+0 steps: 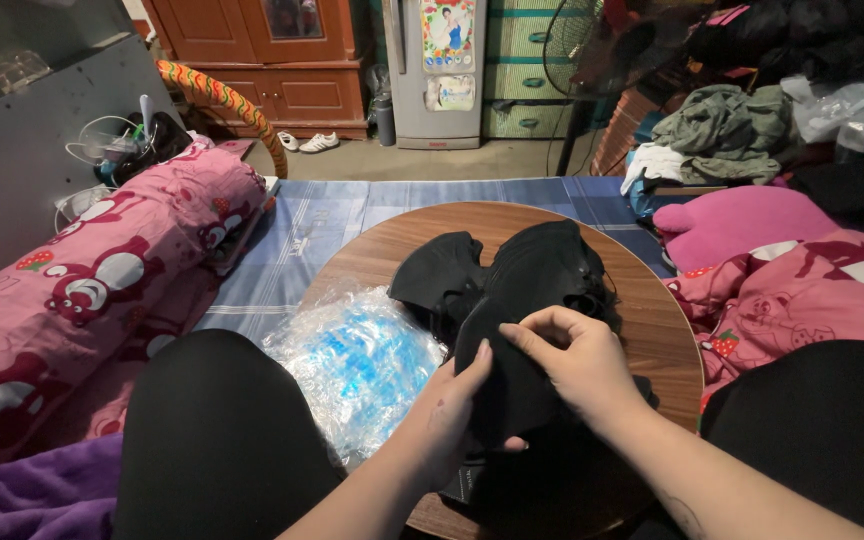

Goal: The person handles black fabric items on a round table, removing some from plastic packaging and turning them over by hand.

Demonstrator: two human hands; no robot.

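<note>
I look down from the head camera at a round wooden surface (652,300) set between two knees in black. Both hands meet just below the middle of the view, at about 6 o'clock from the surface's centre. The left hand (449,408) grips the lower left edge of a black cloth piece (507,385), thumb laid over its face. The right hand (580,362) pinches the upper edge of the same piece between thumb and fingertips. The piece is held up, just above the surface.

Behind the hands, towards 12 o'clock, a heap of more black cloth pieces (522,270) rests on the wood, touching the held one. At 9 o'clock from the hands, a crinkled clear plastic bag with blue inside (357,360) lies on the surface's left edge, just beside the left hand.

Beyond the surface I see a blue striped mat (332,215). A pink bolster with a bear print (102,285) lies at 9 o'clock, and a matching pink blanket (802,275) at 3 o'clock. A grey fridge (439,75) stands at 12 o'clock, well apart.
</note>
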